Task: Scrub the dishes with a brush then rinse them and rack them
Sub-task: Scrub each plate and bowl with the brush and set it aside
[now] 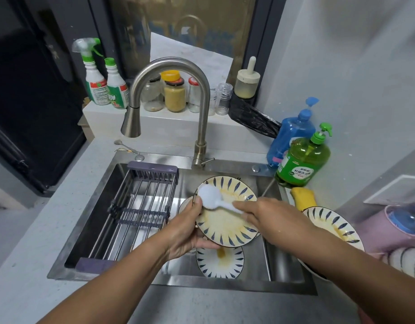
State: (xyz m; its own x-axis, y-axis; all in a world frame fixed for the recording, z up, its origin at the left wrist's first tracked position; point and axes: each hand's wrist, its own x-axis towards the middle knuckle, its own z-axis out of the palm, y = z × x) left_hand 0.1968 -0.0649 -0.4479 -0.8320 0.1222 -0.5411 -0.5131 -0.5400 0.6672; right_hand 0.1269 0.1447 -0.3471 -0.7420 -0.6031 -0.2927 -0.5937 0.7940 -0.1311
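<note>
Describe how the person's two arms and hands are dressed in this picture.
Both forearms are bare right down to the picture's lower edge: no sleeves or cuffs show. The left hand and right hand wear no gloves. No watch, bracelet or ring is visible on either wrist or on the fingers.

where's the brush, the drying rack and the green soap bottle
brush (208,195), head view, on its round white head
drying rack (141,202), head view, on the bars over the sink's left half
green soap bottle (302,162), head view, on its body
</note>
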